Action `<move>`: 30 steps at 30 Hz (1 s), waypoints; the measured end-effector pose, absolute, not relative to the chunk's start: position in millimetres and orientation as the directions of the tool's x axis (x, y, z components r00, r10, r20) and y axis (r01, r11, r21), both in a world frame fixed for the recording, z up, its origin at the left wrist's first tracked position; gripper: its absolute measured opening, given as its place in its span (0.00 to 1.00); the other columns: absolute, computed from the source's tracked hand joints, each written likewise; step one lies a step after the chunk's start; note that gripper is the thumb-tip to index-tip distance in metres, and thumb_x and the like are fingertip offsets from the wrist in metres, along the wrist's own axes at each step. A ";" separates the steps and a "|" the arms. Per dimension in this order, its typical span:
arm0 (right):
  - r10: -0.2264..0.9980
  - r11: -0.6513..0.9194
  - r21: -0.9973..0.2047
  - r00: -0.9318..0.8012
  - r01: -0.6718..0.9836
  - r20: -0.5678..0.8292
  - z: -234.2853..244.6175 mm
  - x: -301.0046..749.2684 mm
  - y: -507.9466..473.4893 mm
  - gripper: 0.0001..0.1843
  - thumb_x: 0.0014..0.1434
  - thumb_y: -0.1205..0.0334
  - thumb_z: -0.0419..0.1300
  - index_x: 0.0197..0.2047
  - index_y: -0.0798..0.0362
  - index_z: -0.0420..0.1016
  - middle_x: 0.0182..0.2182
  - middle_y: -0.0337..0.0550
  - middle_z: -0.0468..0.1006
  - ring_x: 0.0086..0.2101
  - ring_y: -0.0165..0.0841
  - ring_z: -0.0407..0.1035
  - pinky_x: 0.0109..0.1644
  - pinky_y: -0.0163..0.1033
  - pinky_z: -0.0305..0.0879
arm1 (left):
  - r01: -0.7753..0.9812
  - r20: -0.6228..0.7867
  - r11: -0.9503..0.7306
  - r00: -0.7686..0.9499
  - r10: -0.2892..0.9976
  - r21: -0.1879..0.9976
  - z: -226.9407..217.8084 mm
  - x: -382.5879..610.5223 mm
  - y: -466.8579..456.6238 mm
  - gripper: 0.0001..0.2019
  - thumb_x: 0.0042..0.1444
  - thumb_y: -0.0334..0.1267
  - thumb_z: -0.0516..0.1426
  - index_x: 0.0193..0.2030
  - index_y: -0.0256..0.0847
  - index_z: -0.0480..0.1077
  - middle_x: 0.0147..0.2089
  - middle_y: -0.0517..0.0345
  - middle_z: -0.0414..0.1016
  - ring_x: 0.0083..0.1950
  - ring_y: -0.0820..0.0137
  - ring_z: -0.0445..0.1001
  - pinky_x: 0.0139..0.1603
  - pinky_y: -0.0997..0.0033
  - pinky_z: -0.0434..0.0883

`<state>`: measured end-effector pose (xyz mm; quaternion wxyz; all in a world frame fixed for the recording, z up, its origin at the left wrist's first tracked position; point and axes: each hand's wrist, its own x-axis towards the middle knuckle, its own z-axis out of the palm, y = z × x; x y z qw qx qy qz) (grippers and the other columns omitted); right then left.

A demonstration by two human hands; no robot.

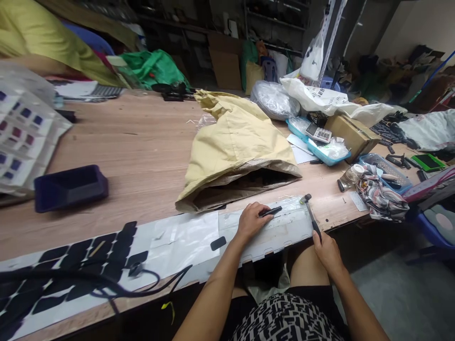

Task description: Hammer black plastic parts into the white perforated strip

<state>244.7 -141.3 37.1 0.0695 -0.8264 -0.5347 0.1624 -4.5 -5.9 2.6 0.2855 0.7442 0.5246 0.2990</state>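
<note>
Head view shows the left hand (251,220) pinching a black part (273,211) and the right hand (327,251), at its four o'clock, clasping a hammer (315,224), apparently for tapping, next needing steady aim.

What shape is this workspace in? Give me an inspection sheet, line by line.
Surface: wooden table, partly covered by white sheeting.
Job's things: hammer; slim black piece.
Clutter: open yellow sack; purple tray; calculator on a blue tray.
Hands: left hand holds the black piece; right hand grips the hammer.
Cables: black cords at near left, crossing dark pads in view.
Surroundings: another person's yellow clothing, upper left; shelves behind.
</note>
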 end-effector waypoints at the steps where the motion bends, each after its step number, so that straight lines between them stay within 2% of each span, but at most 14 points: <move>1: 0.913 -0.406 -0.325 0.364 0.854 -0.184 36.7 246.2 -141.9 0.22 0.68 0.51 0.45 0.39 0.54 0.76 0.36 0.53 0.81 0.38 0.39 0.75 0.40 0.36 0.60 | 0.605 0.158 -0.293 0.267 0.951 0.741 1.0 -4.5 -5.5 0.09 0.52 0.42 0.63 0.38 0.44 0.76 0.37 0.57 0.74 0.43 0.65 0.70 0.45 0.66 0.66; 5: 0.936 -0.348 -0.480 0.323 0.805 -0.137 37.4 247.1 -148.3 0.25 0.67 0.46 0.44 0.31 0.52 0.73 0.28 0.46 0.78 0.30 0.35 0.72 0.34 0.34 0.59 | 0.585 0.191 -0.319 0.272 0.943 0.746 -0.4 -5.0 -4.5 0.08 0.51 0.41 0.64 0.38 0.43 0.76 0.36 0.57 0.75 0.42 0.65 0.70 0.44 0.66 0.66; 8: 0.952 -0.293 -0.516 0.293 0.805 -0.084 41.4 237.7 -155.7 0.27 0.66 0.42 0.43 0.27 0.51 0.69 0.21 0.41 0.74 0.25 0.32 0.66 0.31 0.34 0.55 | 0.578 0.193 -0.319 0.270 0.943 0.751 -0.2 -5.1 -4.4 0.07 0.51 0.40 0.64 0.38 0.43 0.77 0.36 0.58 0.75 0.42 0.65 0.69 0.44 0.66 0.66; 11: 0.975 -0.210 -0.523 0.213 0.826 -0.054 47.6 222.4 -159.2 0.28 0.67 0.42 0.42 0.28 0.51 0.69 0.20 0.41 0.73 0.23 0.31 0.64 0.30 0.34 0.53 | 0.581 0.178 -0.305 0.266 0.947 0.754 -1.6 -5.0 -4.1 0.08 0.51 0.41 0.64 0.38 0.44 0.78 0.37 0.58 0.75 0.43 0.65 0.70 0.46 0.66 0.66; 14: 0.986 -0.162 -0.484 0.160 0.860 -0.045 52.8 209.0 -157.0 0.26 0.68 0.45 0.42 0.32 0.52 0.71 0.22 0.43 0.75 0.25 0.32 0.68 0.31 0.34 0.53 | 0.587 0.173 -0.307 0.275 0.946 0.749 -4.7 -5.0 -3.3 0.09 0.52 0.43 0.63 0.40 0.45 0.78 0.36 0.58 0.74 0.42 0.65 0.69 0.45 0.66 0.66; 19: 0.992 -0.129 -0.356 0.118 0.926 -0.052 52.3 198.8 -152.9 0.24 0.69 0.48 0.42 0.37 0.53 0.73 0.26 0.46 0.79 0.29 0.34 0.73 0.33 0.34 0.53 | 0.592 0.179 -0.315 0.278 0.944 0.742 -8.7 -4.8 -1.8 0.10 0.53 0.43 0.63 0.41 0.47 0.79 0.36 0.58 0.73 0.42 0.66 0.69 0.45 0.66 0.66; 24: 0.993 -0.110 -0.209 0.096 0.972 -0.073 48.0 196.3 -154.1 0.23 0.70 0.48 0.43 0.36 0.53 0.72 0.27 0.46 0.80 0.29 0.34 0.73 0.32 0.34 0.51 | 0.586 0.188 -0.326 0.285 0.940 0.742 -7.1 -4.6 -1.9 0.08 0.52 0.42 0.63 0.40 0.48 0.80 0.35 0.58 0.73 0.42 0.66 0.68 0.44 0.67 0.65; 30: 0.993 -0.104 -0.217 0.090 0.971 -0.071 53.8 191.0 -153.6 0.24 0.70 0.48 0.42 0.36 0.53 0.72 0.27 0.45 0.80 0.30 0.33 0.74 0.32 0.34 0.51 | 0.596 0.170 -0.308 0.278 0.946 0.742 -1.5 -4.2 -3.9 0.08 0.52 0.40 0.63 0.40 0.48 0.79 0.35 0.59 0.72 0.41 0.66 0.67 0.44 0.67 0.64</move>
